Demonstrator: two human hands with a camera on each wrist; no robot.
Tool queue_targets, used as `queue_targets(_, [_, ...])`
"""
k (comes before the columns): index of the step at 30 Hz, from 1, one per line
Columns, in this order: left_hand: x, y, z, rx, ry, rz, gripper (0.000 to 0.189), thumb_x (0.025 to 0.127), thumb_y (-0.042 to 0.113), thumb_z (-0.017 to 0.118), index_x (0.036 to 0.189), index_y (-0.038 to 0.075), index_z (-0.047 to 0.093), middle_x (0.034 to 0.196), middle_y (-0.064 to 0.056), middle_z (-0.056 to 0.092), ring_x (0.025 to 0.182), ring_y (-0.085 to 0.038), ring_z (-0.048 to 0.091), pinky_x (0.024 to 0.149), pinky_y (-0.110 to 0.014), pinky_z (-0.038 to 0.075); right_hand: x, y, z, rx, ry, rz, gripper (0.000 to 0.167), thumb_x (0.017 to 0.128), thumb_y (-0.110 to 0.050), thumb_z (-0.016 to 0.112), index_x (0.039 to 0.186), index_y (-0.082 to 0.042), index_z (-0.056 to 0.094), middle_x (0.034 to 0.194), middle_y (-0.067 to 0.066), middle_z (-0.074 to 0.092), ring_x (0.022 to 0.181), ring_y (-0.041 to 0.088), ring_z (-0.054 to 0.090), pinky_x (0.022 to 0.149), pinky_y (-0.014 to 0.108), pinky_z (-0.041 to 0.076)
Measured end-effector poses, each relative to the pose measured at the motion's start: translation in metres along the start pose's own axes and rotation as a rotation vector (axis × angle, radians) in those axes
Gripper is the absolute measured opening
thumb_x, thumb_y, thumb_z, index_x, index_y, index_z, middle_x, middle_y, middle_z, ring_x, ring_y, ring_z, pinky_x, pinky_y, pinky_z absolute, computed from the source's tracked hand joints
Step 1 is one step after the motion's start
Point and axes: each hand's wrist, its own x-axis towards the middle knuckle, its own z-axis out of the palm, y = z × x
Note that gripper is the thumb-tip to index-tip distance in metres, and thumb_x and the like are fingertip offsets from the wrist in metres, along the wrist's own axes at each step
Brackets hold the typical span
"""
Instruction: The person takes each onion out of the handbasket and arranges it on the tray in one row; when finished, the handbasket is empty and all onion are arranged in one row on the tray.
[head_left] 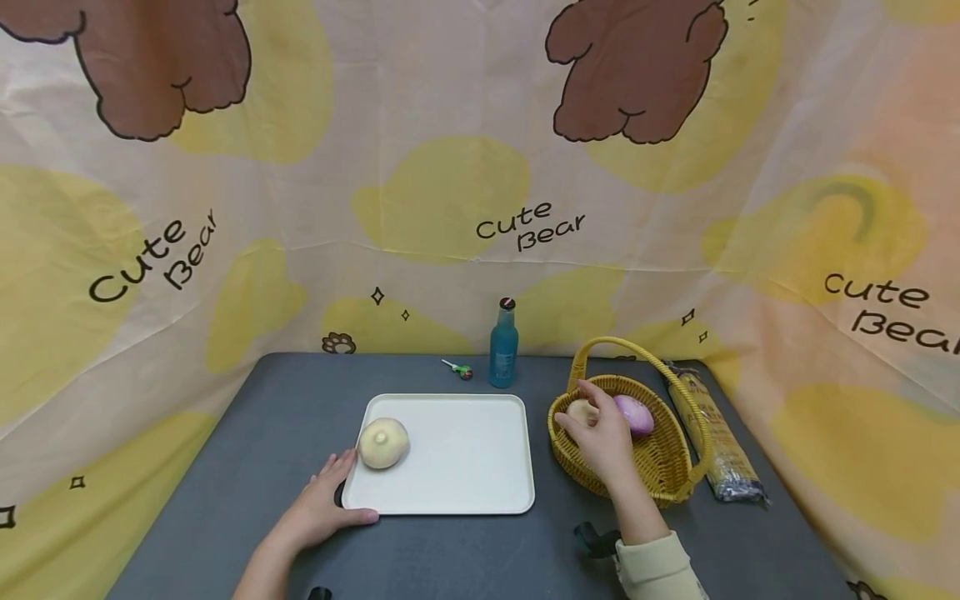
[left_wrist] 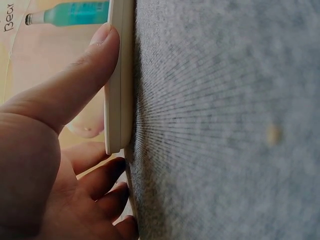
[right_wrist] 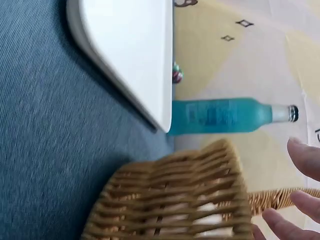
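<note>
A white rectangular tray point(head_left: 465, 458) lies on the table, with a pale, round, onion-like vegetable point(head_left: 384, 442) near its left edge. My left hand point(head_left: 324, 504) spreads around the tray's near left corner; its thumb point(left_wrist: 75, 82) touches the front rim and its fingers lie along the left side. Over the wicker basket point(head_left: 663, 471), my right hand point(head_left: 606, 440) has thumb and index finger apart. Beneath those fingers a pale round thing point(head_left: 579, 412) shows in the basket, partly covered. Beside it lies a purple, rounded vegetable point(head_left: 634, 415). The right wrist view shows the fingers just above the rim.
A blue bottle point(head_left: 503, 346) stands behind the tray, near a small lollipop point(head_left: 461, 370). Right of the basket lies a long yellow plastic package point(head_left: 716, 437). The basket's handle point(head_left: 678, 379) arches up beside my right hand. A printed cloth hangs behind the table.
</note>
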Motion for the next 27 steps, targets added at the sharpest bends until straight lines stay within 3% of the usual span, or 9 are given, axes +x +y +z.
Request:
queue_targets(6, [-0.001, 0.000, 0.000, 0.003, 0.011, 0.028, 0.120, 0.072, 0.050, 0.087, 0.157, -0.005, 0.024, 0.161, -0.031, 0.025, 0.151, -0.052, 0.012, 0.116, -0.074, 0.011, 0.004, 0.010, -0.007, 0.010, 0.000, 0.048, 0.069, 0.088, -0.012, 0.079, 0.148, -0.005, 0.047, 0.151, 0.024, 0.047, 0.136, 0.048, 0.047, 0.110, 0.058, 0.043])
queue_targets(15, [-0.003, -0.001, 0.000, 0.011, 0.017, 0.038, 0.119, 0.073, 0.051, 0.087, 0.157, -0.006, 0.025, 0.160, -0.032, 0.026, 0.150, -0.053, 0.013, 0.115, -0.075, 0.012, 0.017, 0.026, -0.014, -0.121, -0.024, 0.073, 0.070, 0.090, -0.020, 0.077, 0.150, -0.004, 0.044, 0.149, 0.024, 0.046, 0.135, 0.045, 0.045, 0.109, 0.058, 0.042])
queue_targets(21, [-0.003, -0.002, 0.000, 0.009, 0.018, 0.040, 0.119, 0.073, 0.051, 0.087, 0.157, -0.006, 0.025, 0.160, -0.032, 0.026, 0.151, -0.052, 0.013, 0.116, -0.074, 0.012, 0.026, 0.032, -0.009, -0.212, -0.050, 0.066, 0.071, 0.085, -0.017, 0.080, 0.147, -0.002, 0.048, 0.148, 0.028, 0.046, 0.138, 0.045, 0.042, 0.114, 0.059, 0.036])
queue_targets(27, [-0.003, -0.002, 0.000, 0.004, 0.017, 0.042, 0.118, 0.073, 0.051, 0.087, 0.157, -0.005, 0.025, 0.161, -0.030, 0.026, 0.151, -0.052, 0.012, 0.116, -0.074, 0.012, 0.027, 0.030, -0.004, -0.268, -0.078, 0.048, 0.070, 0.081, -0.014, 0.082, 0.143, 0.001, 0.052, 0.145, 0.028, 0.050, 0.132, 0.046, 0.048, 0.109, 0.058, 0.041])
